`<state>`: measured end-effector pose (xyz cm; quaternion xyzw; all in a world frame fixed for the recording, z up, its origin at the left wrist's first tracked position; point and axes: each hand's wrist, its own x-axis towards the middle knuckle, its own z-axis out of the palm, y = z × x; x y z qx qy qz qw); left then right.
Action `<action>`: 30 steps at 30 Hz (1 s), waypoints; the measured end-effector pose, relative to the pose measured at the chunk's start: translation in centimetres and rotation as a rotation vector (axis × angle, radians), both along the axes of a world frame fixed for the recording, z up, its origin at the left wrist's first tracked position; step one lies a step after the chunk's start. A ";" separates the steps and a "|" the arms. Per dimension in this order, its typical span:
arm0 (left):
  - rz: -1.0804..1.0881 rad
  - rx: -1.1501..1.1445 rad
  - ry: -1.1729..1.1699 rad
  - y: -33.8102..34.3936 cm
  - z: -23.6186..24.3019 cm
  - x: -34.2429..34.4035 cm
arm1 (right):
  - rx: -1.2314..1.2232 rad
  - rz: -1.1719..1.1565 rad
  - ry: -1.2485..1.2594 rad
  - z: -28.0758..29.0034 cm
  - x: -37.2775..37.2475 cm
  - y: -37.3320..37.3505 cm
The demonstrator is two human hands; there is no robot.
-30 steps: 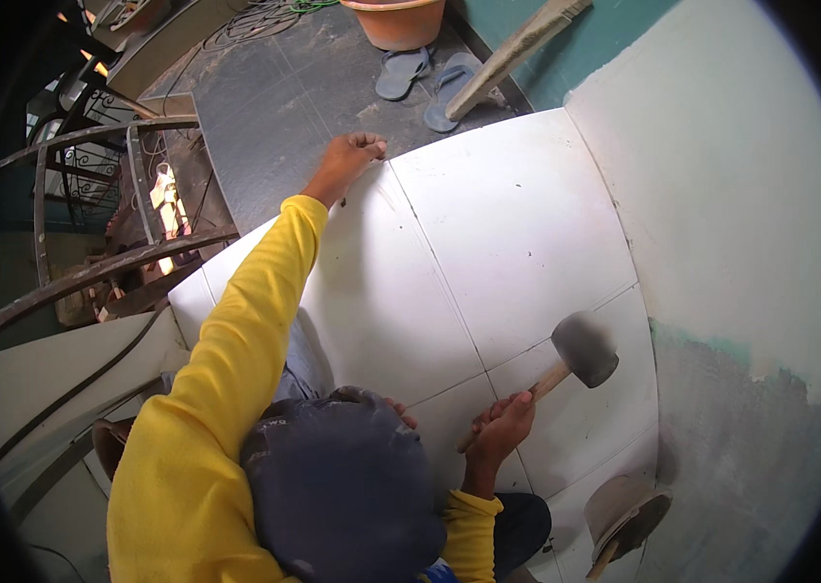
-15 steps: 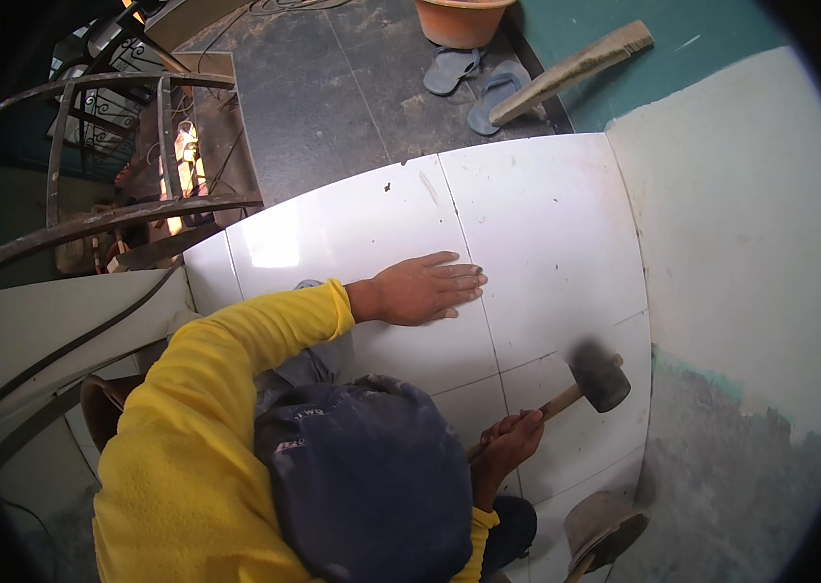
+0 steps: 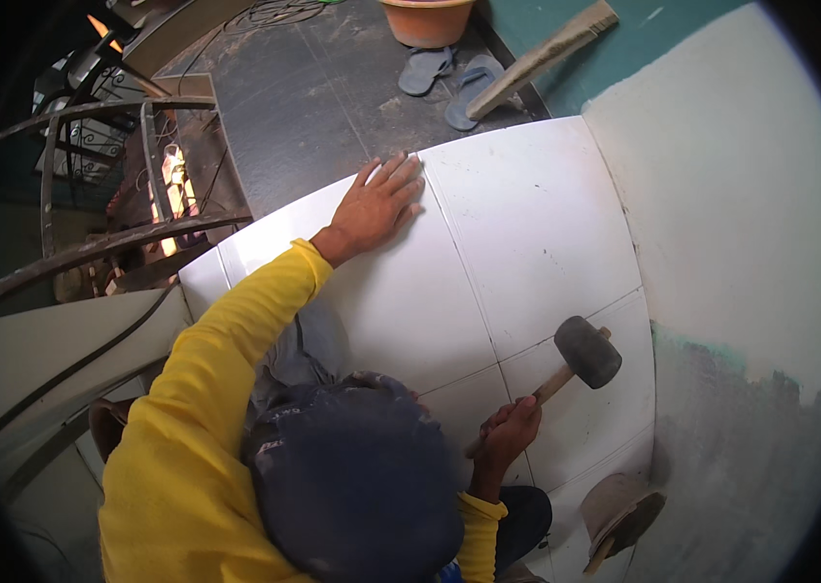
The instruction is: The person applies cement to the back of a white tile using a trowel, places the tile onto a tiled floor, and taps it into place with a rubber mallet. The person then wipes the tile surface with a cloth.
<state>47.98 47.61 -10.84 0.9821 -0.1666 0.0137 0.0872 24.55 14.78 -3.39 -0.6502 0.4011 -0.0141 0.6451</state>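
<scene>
My left hand, in a yellow sleeve, lies flat with fingers stretched on a large white floor tile, close to its far edge. My right hand is wrapped round the wooden handle of a rubber mallet. The mallet's black head is over the white tiles right of the middle, tilted up and to the right; whether it touches them I cannot tell. A dark blue cap fills the lower middle and hides part of the tiles and of the right arm.
A dusty brownish rounded thing with a wooden handle rests at the lower right, by the pale wall. Beyond the tiles' edge are dark flooring, grey flip-flops, a wooden plank and an orange tub. Metal railing stands left.
My left hand has slid away from me and left, from mid-tile to near the far edge. The mallet has shifted slightly up and left in my right hand. The view has moved a little.
</scene>
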 end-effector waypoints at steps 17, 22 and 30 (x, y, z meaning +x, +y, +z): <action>-0.613 -0.148 0.184 -17.0 1.2 -12.5 | -0.486 0.333 -0.089 -3.1 1.6 -1.5; -0.616 -0.121 0.167 -17.6 2.0 -13.3 | -0.492 0.261 -0.157 -3.7 1.6 -2.5; -0.625 -0.032 0.197 -18.4 0.9 -15.4 | -0.294 -0.078 -0.008 -4.2 0.2 -6.7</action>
